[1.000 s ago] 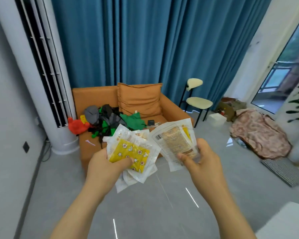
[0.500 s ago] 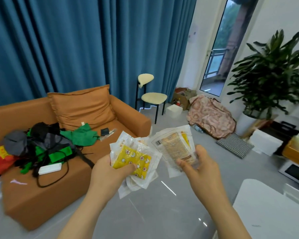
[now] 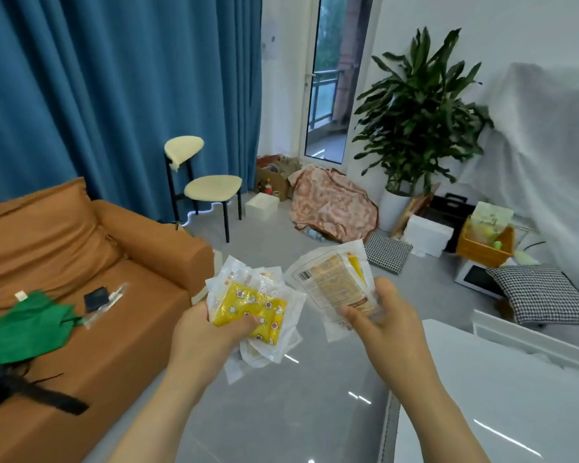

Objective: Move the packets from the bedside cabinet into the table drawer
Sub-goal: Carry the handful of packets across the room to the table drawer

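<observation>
Gleaming grey floor [image 3: 281, 412] lies btwn sofa [image 3: 114, 329] & white table [image 3: 498, 396].

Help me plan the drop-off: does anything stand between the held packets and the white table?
Nothing visible does. The left hand grips a stack of packets, the right hand another packet, over bare floor; the white table lies just right of them. Its drawer is not in view.
</observation>
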{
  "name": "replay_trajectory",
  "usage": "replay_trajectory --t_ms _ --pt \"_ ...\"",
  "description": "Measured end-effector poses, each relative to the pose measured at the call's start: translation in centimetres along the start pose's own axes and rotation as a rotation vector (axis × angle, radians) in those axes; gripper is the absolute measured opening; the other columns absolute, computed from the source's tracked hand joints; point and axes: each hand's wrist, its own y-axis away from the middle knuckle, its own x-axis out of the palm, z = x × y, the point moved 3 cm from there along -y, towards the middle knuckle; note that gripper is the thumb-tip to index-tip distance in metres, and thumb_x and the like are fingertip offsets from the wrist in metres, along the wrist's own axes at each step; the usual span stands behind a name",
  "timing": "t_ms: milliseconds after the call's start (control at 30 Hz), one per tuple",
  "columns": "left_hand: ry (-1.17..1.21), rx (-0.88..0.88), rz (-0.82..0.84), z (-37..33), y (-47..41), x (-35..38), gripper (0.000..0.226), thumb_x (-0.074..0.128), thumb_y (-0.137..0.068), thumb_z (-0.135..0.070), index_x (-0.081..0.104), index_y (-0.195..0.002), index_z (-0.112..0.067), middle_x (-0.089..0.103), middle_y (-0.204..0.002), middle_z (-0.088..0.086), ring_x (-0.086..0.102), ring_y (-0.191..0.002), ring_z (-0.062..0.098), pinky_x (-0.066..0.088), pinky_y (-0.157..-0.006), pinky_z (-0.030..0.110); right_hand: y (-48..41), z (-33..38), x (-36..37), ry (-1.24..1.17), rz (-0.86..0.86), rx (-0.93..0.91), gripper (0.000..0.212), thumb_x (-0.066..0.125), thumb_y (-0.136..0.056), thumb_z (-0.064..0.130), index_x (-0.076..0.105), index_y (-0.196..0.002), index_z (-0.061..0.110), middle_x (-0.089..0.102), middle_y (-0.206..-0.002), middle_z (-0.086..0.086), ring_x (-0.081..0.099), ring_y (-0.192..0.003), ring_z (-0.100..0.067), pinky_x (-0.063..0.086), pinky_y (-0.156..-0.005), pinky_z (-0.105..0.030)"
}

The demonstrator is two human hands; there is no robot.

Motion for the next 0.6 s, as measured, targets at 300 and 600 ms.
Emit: replay_trajectory --t_ms 300,600 --pt "-0.042 -0.01 0.216 -2.6 -15.9 5.9 0.028 0.074 -0.052 -0.028 0.072 -0.078 -0.017 0.075 -0.076 -0.003 0.072 -0.074 0.02 0.058 -0.073 0.043 -11.7 -3.0 1.5 0.101 -0.163 0.161 0.019 0.069 -0.084 0.022 0.05 -0.085 0.023 0.066 -0.08 0.012 0.061 -0.07 -0.007 0.052 -0.061 -0.037" --pt "-0.111 -0.024 0.413 -3.5 -26.3 16.8 0.028 0.073 -0.051 -0.027 0.071 -0.076 -0.014 0.075 -0.076 0.0 0.071 -0.074 0.021 0.057 -0.071 0.041 -20.2 -9.1 -1.1 0.116 -0.296 0.315 0.02 0.07 -0.083 0.019 0.05 -0.082 0.018 0.064 -0.075 0.006 0.059 -0.066 -0.01 0.051 -0.06 -0.038"
